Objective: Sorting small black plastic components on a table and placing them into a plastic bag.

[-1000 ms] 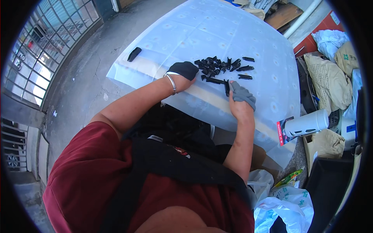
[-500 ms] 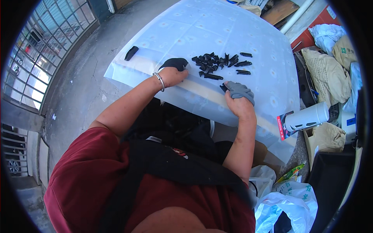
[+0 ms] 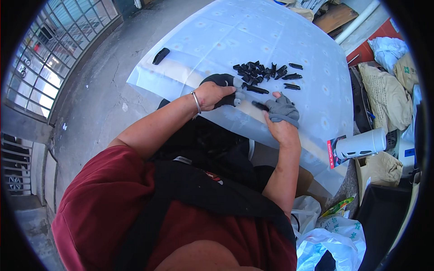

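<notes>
My right hand (image 3: 281,110), in a grey glove that leaves the thumb bare, is closed on a small black plastic piece (image 3: 260,106) above the near edge of the table. Facing it from the left is my left hand (image 3: 220,92), in a black glove with grey fingertips. Its fingers are apart, and nothing shows between them. Just beyond both hands lies a pile of small curved black plastic pieces (image 3: 255,72). A longer black piece (image 3: 257,90) rests at its near side, and several separate pieces (image 3: 292,76) lie to its right.
A pale flowered cover (image 3: 217,36) lies over the table. One larger black part (image 3: 161,56) sits near its left edge. At the right edge stands a white cylinder (image 3: 361,143) beside a red card. Sacks (image 3: 384,95), plastic bags (image 3: 334,239) and a black tray (image 3: 384,212) crowd the right side.
My left hand has moved right, toward my right hand, and its grey fingertips now show. The black piece in my right hand now sticks out further to the left. The view has shifted slightly.
</notes>
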The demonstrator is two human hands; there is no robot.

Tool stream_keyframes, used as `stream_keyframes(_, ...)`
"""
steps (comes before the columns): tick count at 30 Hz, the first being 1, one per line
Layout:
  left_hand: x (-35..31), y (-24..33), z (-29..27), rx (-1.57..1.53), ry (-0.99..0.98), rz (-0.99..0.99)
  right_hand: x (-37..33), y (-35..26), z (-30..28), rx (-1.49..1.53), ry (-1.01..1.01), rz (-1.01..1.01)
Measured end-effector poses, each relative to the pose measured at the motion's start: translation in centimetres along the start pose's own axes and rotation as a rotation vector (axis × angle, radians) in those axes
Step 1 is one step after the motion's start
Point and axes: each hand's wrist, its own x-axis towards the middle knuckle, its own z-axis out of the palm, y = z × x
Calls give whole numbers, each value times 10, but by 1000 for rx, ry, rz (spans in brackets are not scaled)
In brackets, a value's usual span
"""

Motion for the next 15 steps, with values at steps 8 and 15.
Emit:
stream_keyframes(8, -22, 4, 23, 763, -129, 264, 1, -46, 9, 372, 104, 44)
stream_keyframes(15, -35, 3, 21, 709, -191, 86, -1, -47, 14, 448, -24, 94)
